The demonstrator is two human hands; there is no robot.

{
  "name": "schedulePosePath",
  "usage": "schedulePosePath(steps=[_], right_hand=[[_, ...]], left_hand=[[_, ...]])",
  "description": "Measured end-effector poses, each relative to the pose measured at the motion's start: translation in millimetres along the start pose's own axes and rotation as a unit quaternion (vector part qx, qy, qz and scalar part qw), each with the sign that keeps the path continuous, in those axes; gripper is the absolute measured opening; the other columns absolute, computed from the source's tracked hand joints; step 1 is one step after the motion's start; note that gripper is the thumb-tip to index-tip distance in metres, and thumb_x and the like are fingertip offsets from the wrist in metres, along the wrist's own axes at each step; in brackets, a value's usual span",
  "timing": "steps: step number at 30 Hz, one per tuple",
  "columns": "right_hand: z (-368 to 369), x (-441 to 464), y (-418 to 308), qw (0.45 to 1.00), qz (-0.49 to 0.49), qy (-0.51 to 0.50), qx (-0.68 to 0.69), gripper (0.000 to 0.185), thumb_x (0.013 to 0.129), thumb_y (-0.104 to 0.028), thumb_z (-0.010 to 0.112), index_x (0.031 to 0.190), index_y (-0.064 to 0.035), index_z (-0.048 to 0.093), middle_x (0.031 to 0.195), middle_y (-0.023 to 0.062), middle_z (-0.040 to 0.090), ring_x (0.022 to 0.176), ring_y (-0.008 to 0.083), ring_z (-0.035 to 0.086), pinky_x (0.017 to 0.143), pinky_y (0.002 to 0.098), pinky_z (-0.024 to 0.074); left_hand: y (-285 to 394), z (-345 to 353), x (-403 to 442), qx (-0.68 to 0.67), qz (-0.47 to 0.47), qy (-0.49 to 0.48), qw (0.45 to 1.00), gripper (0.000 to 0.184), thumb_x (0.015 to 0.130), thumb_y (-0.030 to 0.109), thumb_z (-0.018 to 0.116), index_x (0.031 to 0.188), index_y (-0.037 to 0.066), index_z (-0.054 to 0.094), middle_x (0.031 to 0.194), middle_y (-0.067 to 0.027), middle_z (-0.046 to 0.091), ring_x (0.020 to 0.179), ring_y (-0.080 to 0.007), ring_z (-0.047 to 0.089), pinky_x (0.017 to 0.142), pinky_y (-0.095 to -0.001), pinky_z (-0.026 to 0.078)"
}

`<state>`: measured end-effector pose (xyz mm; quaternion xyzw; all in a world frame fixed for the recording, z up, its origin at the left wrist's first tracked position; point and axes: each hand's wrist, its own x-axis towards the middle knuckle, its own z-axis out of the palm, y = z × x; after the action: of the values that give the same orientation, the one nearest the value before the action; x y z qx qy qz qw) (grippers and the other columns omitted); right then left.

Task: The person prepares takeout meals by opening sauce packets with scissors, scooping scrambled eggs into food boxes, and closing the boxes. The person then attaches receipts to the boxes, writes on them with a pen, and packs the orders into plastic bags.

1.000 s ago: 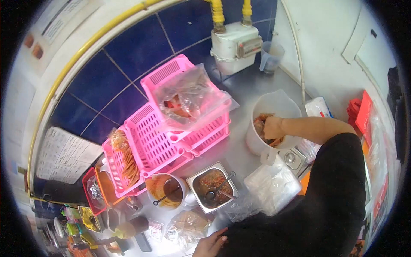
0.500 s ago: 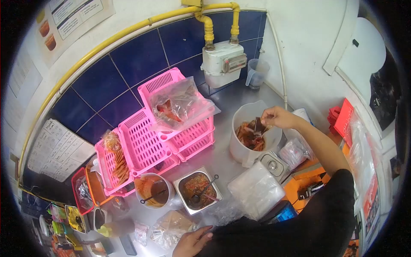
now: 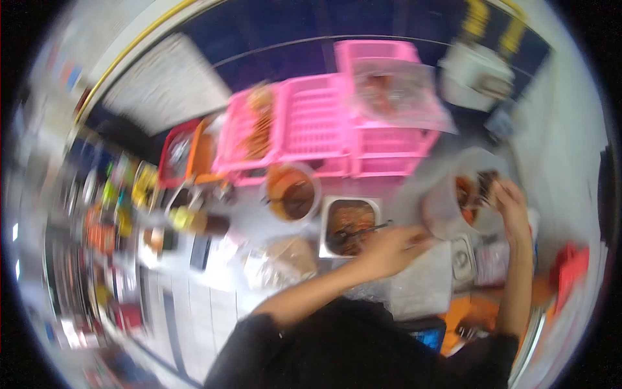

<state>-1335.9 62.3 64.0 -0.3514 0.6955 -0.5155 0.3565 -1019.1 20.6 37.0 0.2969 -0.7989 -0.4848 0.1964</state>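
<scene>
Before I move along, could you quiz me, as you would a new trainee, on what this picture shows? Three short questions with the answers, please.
1. Which hand holds a dark item at the mouth of the white plastic pitcher? A) Left B) Right
2. True or false: the square metal pan beside the left hand is empty.
3. Fill in: the clear bag lies on a ____ plastic basket.

Key:
1. B, the right hand.
2. False: the square metal pan by the left hand holds reddish food and a dark-handled utensil.
3. Pink.
</scene>
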Motion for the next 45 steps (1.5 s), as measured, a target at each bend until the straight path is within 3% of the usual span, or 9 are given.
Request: schedulePosePath(steps=[7,14,19,22,26,31,36,41,45], right_hand=[[-3.6,-6.3,16.6,0.999,-0.020,-0.030,0.029,0.020,0.099,-0.027,0.065,0.113,-0.0118,0.063,0.098,-0.0016,0.061,0.090,0.0098,0.058,0.074,0.0281,0.0444],[13.4,-17.7,-11.3,0.943,-0.261,-0.007,-0.207,0.039,0.091,-0.017,0.070,0.125,-0.0042,0.057,0.119,0.0020,0.060,0.105,0.0171,0.058,0.093,0.0333,0.0441],[-57.8,51.6,18.0,0.921,-0.127,-0.259,-0.262,0.039,0.093,-0.014,0.068,0.127,-0.0016,0.055,0.126,0.0065,0.058,0.116,0.0168,0.054,0.104,0.0359,0.0410],[-67.0,61.1,47.9,0.952,-0.136,-0.199,-0.187,0.039,0.099,-0.015,0.063,0.135,-0.0010,0.055,0.124,0.0100,0.062,0.115,0.0199,0.057,0.106,0.0394,0.0398],[-33.4,27.9,39.0,0.977,-0.172,0.043,-0.119,0.029,0.103,-0.020,0.060,0.126,-0.0039,0.054,0.113,0.0086,0.064,0.106,0.0172,0.060,0.098,0.0343,0.0459],[-4.9,27.5,28.8,0.979,-0.161,0.125,-0.008,0.049,0.103,-0.024,0.062,0.147,-0.0093,0.046,0.111,0.0119,0.066,0.100,0.0165,0.062,0.093,0.0305,0.0484],[-15.8,32.5,28.7,0.995,-0.068,0.071,0.015,0.045,0.103,-0.024,0.059,0.144,-0.0069,0.053,0.120,0.0122,0.065,0.099,0.0141,0.061,0.089,0.0292,0.0487],[-43.0,32.3,44.5,0.990,-0.048,0.023,0.131,0.050,0.099,-0.018,0.061,0.145,0.0010,0.049,0.139,0.0165,0.058,0.122,0.0231,0.058,0.104,0.0348,0.0447],[-23.1,23.2,32.6,0.988,-0.132,0.056,-0.048,0.051,0.092,-0.007,0.069,0.139,0.0038,0.052,0.130,0.0174,0.065,0.110,0.0204,0.063,0.096,0.0326,0.0491]], left_hand=[[36.5,63.5,126.6,-0.142,-0.067,0.116,0.981,0.027,0.091,0.027,0.067,0.104,0.004,0.070,0.105,-0.0198,0.070,0.099,-0.0392,0.067,0.084,-0.0489,0.052],[23.9,71.2,167.4,0.226,0.247,0.189,0.923,0.018,0.074,0.026,0.074,0.090,0.021,0.079,0.097,-0.0018,0.068,0.108,-0.0260,0.057,0.096,-0.0427,0.040],[41.3,47.8,146.5,0.271,0.260,0.251,0.892,0.022,0.076,0.029,0.073,0.095,0.020,0.078,0.100,-0.0006,0.066,0.107,-0.0237,0.056,0.096,-0.0424,0.039],[36.7,-11.1,51.2,0.146,0.315,0.236,0.908,0.034,0.078,0.032,0.076,0.105,0.012,0.069,0.098,-0.0036,0.065,0.108,-0.0268,0.059,0.086,-0.0473,0.047],[-10.2,-155.4,-104.4,-0.050,0.105,0.194,0.974,0.021,0.088,0.013,0.065,0.106,0.003,0.071,0.095,-0.0088,0.074,0.084,-0.0215,0.072,0.072,-0.0360,0.057],[-197.0,-216.9,-179.9,0.263,-0.328,0.265,0.868,0.021,0.091,0.016,0.057,0.103,0.010,0.073,0.089,-0.0188,0.073,0.083,-0.0374,0.071,0.077,-0.0467,0.057],[-324.8,-178.3,-161.4,0.458,-0.071,0.040,0.885,0.023,0.087,0.015,0.059,0.105,0.014,0.074,0.119,-0.0098,0.069,0.105,-0.0322,0.067,0.091,-0.0445,0.055],[-323.9,-185.2,-157.8,0.462,-0.171,-0.058,0.869,0.020,0.084,0.015,0.062,0.098,0.010,0.074,0.107,-0.0140,0.068,0.101,-0.0325,0.067,0.087,-0.0446,0.057],[-347.4,-187.0,-180.0,0.489,-0.020,0.023,0.872,0.021,0.077,0.008,0.061,0.095,0.004,0.072,0.101,-0.0134,0.066,0.101,-0.0330,0.064,0.088,-0.0451,0.055]])
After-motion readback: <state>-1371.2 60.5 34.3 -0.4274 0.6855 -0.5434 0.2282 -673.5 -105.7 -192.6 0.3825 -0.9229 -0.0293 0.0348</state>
